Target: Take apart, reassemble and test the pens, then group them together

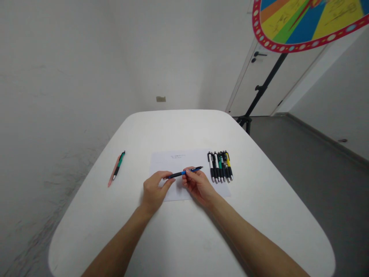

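Observation:
A blue and black pen (179, 174) is held nearly level above the paper, its clip end toward the right. My left hand (155, 189) pinches its tip end between thumb and fingers. Around the blue barrel, nearer the clip end, my right hand (198, 185) is closed with thumb and fingers. Beneath both hands lies a white sheet of paper (190, 154) with a few small handwritten lines near its top. Just right of my right hand, several pens (220, 167) with white, green and yellow barrels lie side by side, partly over the paper.
On the left of the white table (178, 129), a green and black pen (119, 165) lies beside a thin pinkish-red strip (113, 174). Beyond the table's right edge stands a colourful prize wheel (305, 23) on a black stand (266, 82), before a white door (268, 73).

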`<state>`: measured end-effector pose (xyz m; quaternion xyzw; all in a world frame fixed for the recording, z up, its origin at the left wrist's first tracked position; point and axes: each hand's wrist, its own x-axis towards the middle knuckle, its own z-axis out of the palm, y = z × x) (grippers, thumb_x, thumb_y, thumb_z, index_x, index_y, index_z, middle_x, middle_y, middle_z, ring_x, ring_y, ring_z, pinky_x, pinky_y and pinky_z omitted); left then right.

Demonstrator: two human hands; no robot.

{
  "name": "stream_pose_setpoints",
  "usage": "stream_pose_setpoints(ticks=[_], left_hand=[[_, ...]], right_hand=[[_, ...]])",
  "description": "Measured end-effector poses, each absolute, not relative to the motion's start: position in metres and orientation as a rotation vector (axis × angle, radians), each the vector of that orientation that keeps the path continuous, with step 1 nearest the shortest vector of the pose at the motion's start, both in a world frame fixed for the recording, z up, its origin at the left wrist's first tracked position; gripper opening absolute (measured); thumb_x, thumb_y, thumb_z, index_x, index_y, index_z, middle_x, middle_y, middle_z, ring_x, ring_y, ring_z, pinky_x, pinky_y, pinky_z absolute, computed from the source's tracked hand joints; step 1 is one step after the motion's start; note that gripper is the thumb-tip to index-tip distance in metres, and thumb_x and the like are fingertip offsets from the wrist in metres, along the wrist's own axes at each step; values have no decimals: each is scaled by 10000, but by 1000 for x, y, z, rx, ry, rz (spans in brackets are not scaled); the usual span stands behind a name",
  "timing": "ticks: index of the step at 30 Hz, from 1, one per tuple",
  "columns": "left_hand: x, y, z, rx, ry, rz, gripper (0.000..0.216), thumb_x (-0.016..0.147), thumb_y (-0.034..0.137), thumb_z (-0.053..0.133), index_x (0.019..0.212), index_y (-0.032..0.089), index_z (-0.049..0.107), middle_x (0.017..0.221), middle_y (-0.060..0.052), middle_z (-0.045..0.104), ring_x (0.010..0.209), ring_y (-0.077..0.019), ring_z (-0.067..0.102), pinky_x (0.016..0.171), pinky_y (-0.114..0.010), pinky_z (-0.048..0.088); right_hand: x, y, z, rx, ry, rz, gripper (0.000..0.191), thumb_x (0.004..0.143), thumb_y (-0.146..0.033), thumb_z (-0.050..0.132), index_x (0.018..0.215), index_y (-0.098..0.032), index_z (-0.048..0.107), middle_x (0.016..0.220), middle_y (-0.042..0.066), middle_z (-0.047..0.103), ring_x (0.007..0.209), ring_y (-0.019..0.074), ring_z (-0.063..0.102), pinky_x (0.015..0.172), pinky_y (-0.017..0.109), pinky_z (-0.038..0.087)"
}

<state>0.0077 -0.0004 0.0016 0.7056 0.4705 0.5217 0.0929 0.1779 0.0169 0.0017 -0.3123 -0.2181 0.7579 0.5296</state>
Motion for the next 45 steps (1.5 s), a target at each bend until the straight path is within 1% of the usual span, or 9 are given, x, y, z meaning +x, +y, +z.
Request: stream_pose_setpoints(ticks=[5,10,19,27,31,35,38,41,45], left_hand=[[7,0,4,1958,1451,1575,88,825,281,676,819,196,695,753,-15,729,691,-152,682,675,-269,562],[5,2,1,1784,1469,1601,104,786,287,689,815,188,695,736,-12,708,675,-151,656,668,-277,552],[5,5,1,1578,1432,1602,156,735,322,716,812,187,708,752,-23,719,684,-160,660,677,-295,563],[5,4,2,1401,1303,1656,252,787,356,682,948,162,670,829,-52,726,705,-159,684,691,-301,580],[-5,7,3,1493,1515,1670,253,880,401,564,888,165,654,787,-46,706,710,-163,658,662,-297,546],[-17,13,0,2012,1812,1371,147,828,331,619,805,189,648,796,-42,683,787,-212,609,748,-367,501],[-20,16,-6,2283,1840,1121,123,805,291,655,884,197,664,896,-58,693,892,-248,595,830,-408,480],[-21,16,-10,2377,1850,942,164,802,271,668,953,208,673,946,-59,682,915,-250,584,825,-400,473],[-20,15,-11,2411,1868,828,112,801,269,680,898,214,673,923,-55,661,902,-246,571,794,-387,460]], right_hand=[[178,20,0,-781,-514,1688,385,647,-303,847,947,-196,630,683,-19,656,565,102,597,527,211,496],[178,24,-6,-923,-616,1392,494,569,-223,850,1009,-245,628,861,-35,665,614,96,595,609,250,505],[179,16,-7,-1058,-1445,964,129,713,-199,746,823,-266,738,876,32,676,883,214,590,843,369,447],[179,16,-12,-1075,-1606,992,83,810,-228,633,851,-249,703,811,17,689,775,194,586,756,337,437],[179,17,-10,-1103,-1550,1011,76,826,-255,596,859,-234,660,789,6,669,748,185,570,722,321,427],[180,18,-8,-1154,-1499,1030,73,837,-287,575,855,-232,619,762,-6,637,725,181,552,697,311,410],[179,18,-8,-1148,-1475,1060,64,828,-284,581,853,-233,609,766,-8,635,721,179,555,702,310,410],[179,18,-7,-1145,-1461,1063,60,809,-277,593,847,-235,611,765,-10,644,714,177,553,700,309,416],[178,19,-7,-1158,-1442,1072,72,799,-284,607,849,-233,615,771,-8,651,711,177,552,708,313,418]])
